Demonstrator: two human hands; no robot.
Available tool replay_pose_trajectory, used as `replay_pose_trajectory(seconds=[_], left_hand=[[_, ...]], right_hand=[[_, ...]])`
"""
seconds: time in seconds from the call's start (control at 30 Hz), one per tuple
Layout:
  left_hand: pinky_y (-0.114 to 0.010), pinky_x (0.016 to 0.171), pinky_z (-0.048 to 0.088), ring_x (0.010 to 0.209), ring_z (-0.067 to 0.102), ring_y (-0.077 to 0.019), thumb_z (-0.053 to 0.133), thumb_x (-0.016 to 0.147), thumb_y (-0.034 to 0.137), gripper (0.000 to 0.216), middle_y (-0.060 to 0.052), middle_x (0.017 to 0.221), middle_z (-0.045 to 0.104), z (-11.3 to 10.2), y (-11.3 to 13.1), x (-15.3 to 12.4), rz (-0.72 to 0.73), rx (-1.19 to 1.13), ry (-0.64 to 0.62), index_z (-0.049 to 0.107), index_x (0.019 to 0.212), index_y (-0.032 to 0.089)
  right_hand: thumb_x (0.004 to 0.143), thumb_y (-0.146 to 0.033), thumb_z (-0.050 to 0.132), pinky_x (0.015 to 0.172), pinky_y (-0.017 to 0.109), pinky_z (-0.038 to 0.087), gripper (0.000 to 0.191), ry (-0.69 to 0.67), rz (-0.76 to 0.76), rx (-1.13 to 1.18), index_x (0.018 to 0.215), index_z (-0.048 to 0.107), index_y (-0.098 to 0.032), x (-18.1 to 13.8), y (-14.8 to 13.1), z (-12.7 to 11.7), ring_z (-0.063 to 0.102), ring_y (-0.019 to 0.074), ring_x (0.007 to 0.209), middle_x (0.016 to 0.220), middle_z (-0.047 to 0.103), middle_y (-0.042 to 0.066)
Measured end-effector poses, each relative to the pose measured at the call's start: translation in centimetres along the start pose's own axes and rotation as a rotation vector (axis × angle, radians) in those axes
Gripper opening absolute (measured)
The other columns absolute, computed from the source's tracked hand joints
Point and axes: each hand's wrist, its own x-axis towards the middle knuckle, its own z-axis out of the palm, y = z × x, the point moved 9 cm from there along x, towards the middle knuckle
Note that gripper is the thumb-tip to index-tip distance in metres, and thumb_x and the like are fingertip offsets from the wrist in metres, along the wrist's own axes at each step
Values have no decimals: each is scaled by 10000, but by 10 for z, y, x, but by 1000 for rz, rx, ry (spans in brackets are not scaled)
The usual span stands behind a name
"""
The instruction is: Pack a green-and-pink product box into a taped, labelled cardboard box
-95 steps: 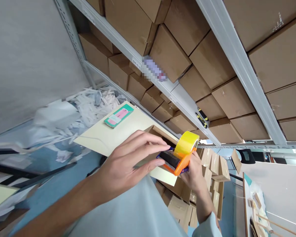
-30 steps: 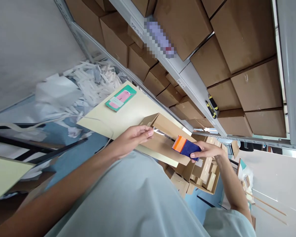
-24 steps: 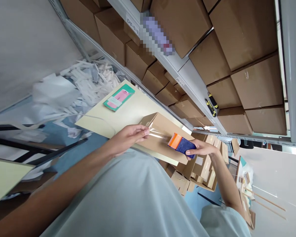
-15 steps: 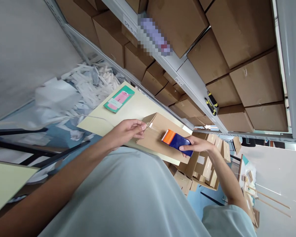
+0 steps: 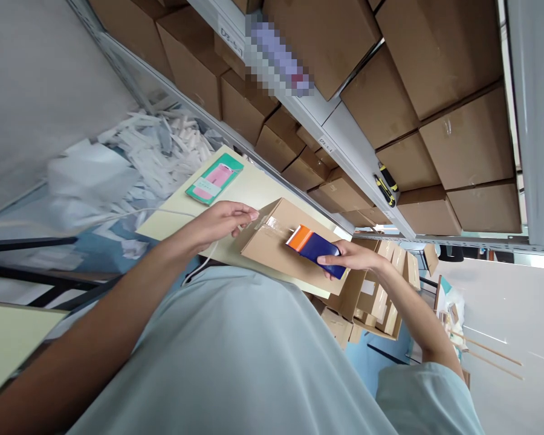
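A closed brown cardboard box (image 5: 272, 254) lies on a pale yellow table (image 5: 247, 193) in front of me. My right hand (image 5: 351, 260) grips the blue and orange tape dispenser (image 5: 312, 246), which rests on the box top. A strip of clear tape (image 5: 274, 225) runs along the lid from the dispenser toward the box's far end. My left hand (image 5: 220, 220) is closed at that end, fingertips pinched on the box's edge where the tape ends.
A green and pink packet (image 5: 214, 179) lies on the table's far side. Metal shelving (image 5: 344, 139) stacked with cardboard boxes stands behind. A yellow-black tool (image 5: 385, 181) sits on a shelf. Shredded white paper (image 5: 158, 157) is piled at left. More flat boxes (image 5: 381, 302) lie below right.
The box flaps have been closed. My right hand has slid the dispenser along the lid toward my left hand, laying tape. The box has shifted slightly left and up in view.
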Motion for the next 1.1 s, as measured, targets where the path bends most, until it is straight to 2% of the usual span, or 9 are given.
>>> replay_pose_trajectory(seconds=[0.13,0.23,0.33,0.43,0.6,0.7,0.87,0.97,1.1], left_hand=[[-327,666,567,740,635,-200,975,584,592,492,-60,842,726,1,-9,10,-41,-31,-26,798,830,205],[-386,871,648,873,721,-241,997,595,569,476,-63,851,744,3,-11,12,-22,-94,-42,771,791,199],[-460,1116,624,1030,777,-291,1039,543,549,519,-77,899,778,2,-13,9,-26,-177,-42,762,792,187],[-508,1193,596,1106,789,-322,1066,517,540,543,-74,922,788,2,-13,5,-39,-205,-66,760,795,187],[-492,1161,629,1085,811,-295,1017,699,462,406,-45,898,768,-2,-6,1,-41,-216,-75,745,819,186],[-477,1122,653,1058,816,-294,977,751,389,330,-53,898,753,-6,-6,4,-39,-244,-66,736,825,175],[-463,1071,662,1000,807,-284,958,727,335,288,-79,912,766,-10,-28,21,-83,-247,-57,747,821,165],[-446,949,664,942,772,-281,972,666,387,341,-94,890,770,-2,-44,34,-100,-190,-88,763,819,165],[-374,813,596,879,707,-244,935,660,493,416,-100,897,780,11,-58,42,-70,-65,-123,803,894,175]], right_hand=[[769,-752,933,610,262,574,627,31,5,24,872,652,-202,5,0,2,693,142,620,737,762,-2],[799,-758,908,613,260,573,622,30,-3,13,884,650,-199,4,-3,5,691,136,616,733,754,-3],[835,-753,882,628,256,569,603,17,-28,-7,891,651,-199,1,-6,8,689,132,623,724,743,-12],[855,-758,862,636,261,564,596,-9,-67,-25,893,651,-203,-3,-7,9,685,136,636,730,742,-15],[910,-737,827,671,264,581,562,13,-106,-43,901,647,-204,-2,-8,7,700,139,675,754,748,-7],[897,-737,838,660,258,580,570,12,-90,-33,897,642,-202,3,-13,11,703,138,674,750,747,-3],[855,-756,863,644,256,588,597,29,-41,-50,850,660,-195,8,-22,11,708,144,658,725,747,4],[856,-754,865,637,249,583,598,20,-30,-64,835,677,-187,10,-23,10,695,134,642,730,754,9],[858,-751,865,640,246,585,594,21,-36,-66,823,682,-187,10,-22,10,704,136,659,727,750,5]])
